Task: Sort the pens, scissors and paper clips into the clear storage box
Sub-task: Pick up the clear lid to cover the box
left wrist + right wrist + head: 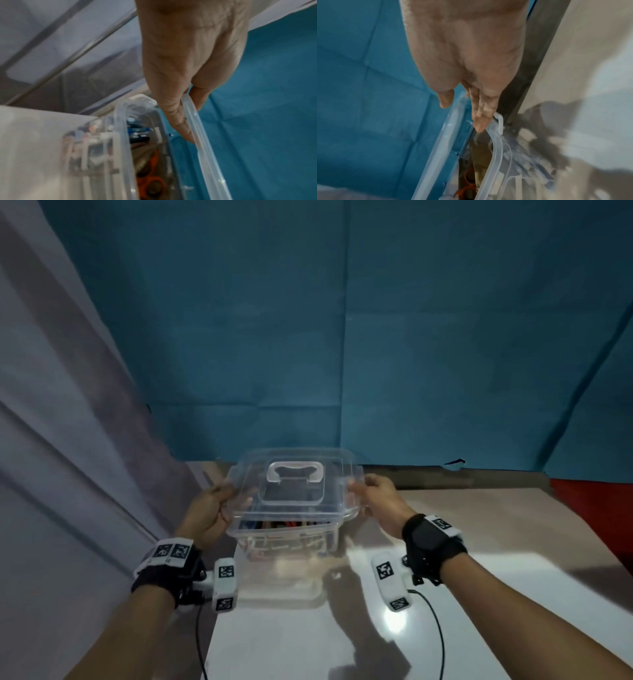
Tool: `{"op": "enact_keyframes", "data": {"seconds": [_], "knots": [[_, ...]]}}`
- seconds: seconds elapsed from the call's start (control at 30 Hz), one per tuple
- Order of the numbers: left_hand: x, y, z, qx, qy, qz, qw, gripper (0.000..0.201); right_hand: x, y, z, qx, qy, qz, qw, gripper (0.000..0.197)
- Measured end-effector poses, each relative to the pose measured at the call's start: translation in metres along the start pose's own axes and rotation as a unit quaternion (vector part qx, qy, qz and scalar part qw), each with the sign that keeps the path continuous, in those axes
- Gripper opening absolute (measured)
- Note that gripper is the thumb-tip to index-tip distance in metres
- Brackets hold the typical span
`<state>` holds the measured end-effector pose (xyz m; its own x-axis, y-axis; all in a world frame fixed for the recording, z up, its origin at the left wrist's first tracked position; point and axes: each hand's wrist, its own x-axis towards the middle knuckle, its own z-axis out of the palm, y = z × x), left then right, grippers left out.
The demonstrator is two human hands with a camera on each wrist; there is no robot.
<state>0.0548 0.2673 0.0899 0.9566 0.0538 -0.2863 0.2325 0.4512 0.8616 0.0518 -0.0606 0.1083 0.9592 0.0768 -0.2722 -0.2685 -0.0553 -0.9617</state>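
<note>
The clear storage box stands on the pale table. Its clear lid, with a white handle, is held tilted just above the box's rim. My left hand grips the lid's left edge between thumb and fingers. My right hand pinches the lid's right edge. Inside the box lie blue pens and orange-handled scissors, also seen through the box as scissors. Paper clips are not clearly visible.
The pale table spreads toward me, with a blue cloth backdrop behind and a grey panel at the left. A red surface lies at the far right. Cables trail from both wrist cameras.
</note>
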Motion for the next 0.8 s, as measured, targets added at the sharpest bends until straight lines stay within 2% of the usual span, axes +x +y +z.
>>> {"op": "enact_keyframes", "data": {"seconds": [0.1,0.17,0.23,0.37,0.5,0.57,0.6,0.73,0.8], "knots": [[0.007,-0.013,-0.015,0.139,0.117,0.022,0.983,0.026,0.023,0.008,0.021,-0.069,0.015,0.014,0.997,0.027],[0.008,-0.012,-0.018,0.211,0.159,0.050,0.963,0.023,0.035,0.013,0.029,-0.128,0.024,0.015,0.991,0.031],[0.007,-0.009,-0.016,0.273,0.169,0.076,0.944,0.020,0.042,0.016,0.033,-0.166,0.051,0.005,0.985,0.024],[0.016,-0.008,-0.022,0.421,0.185,0.096,0.883,0.017,0.054,0.021,0.038,-0.259,0.105,-0.013,0.960,0.028],[0.018,-0.021,-0.033,0.492,0.189,0.067,0.848,0.017,0.061,0.031,0.040,-0.408,0.122,-0.023,0.904,0.029],[0.017,-0.024,-0.032,0.477,0.205,0.065,0.852,0.017,0.062,0.037,0.039,-0.449,0.128,-0.018,0.884,0.035],[0.015,-0.026,-0.031,0.455,0.212,0.064,0.862,0.017,0.060,0.037,0.039,-0.443,0.128,-0.005,0.887,0.037],[-0.005,-0.034,-0.020,0.283,0.220,0.017,0.933,0.033,0.062,0.043,0.034,-0.266,0.129,0.092,0.951,0.053],[-0.007,-0.036,-0.018,0.241,0.222,-0.040,0.944,0.032,0.058,0.039,0.032,-0.170,0.112,0.113,0.973,0.040]]}}
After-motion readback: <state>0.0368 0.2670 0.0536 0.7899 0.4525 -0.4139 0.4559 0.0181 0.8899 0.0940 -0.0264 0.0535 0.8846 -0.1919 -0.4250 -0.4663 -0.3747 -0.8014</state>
